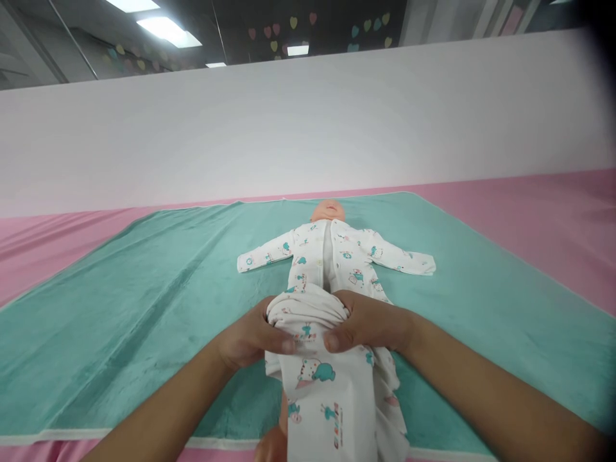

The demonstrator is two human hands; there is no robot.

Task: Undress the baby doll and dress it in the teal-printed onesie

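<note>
Dark ceiling with panel lights point(163, 29) and coloured paper hearts point(293, 25) on a black wall sits far beyond the hands, above a tall white partition point(298, 122). Nearer, a pink sheet point(529, 218) covers a broad surface, and a teal plush mat point(120, 321) with a pale edging lies over it, running under both forearms and out past the hands on each side.

Lying face up on the mat, straight ahead of the hands, is a baby doll point(328, 210), its head at the far end. It wears a white romper point(327, 385) printed with small teal animals and pink motifs. Beyond the hands, the sleeves lie spread flat to either side, and the front opens down the middle with a row of snaps. Between the hands, the lower part of the romper is bunched into a thick, rounded fold. Below the hands, nearest the camera, the fabric hangs in a long flat panel, and a bare doll foot point(272, 446) shows just past the left hand's lower side.

Both hands close on that fold from opposite sides, fingers curled and pressed together, thumbs and fingertips pinching the cloth, almost meeting at the middle. On the panel just below the right hand, small red lettering point(335, 427) runs vertically; it is too small and skewed to read.

The left hand point(250, 337) and right hand point(370, 321) are the only hands in view.
</note>
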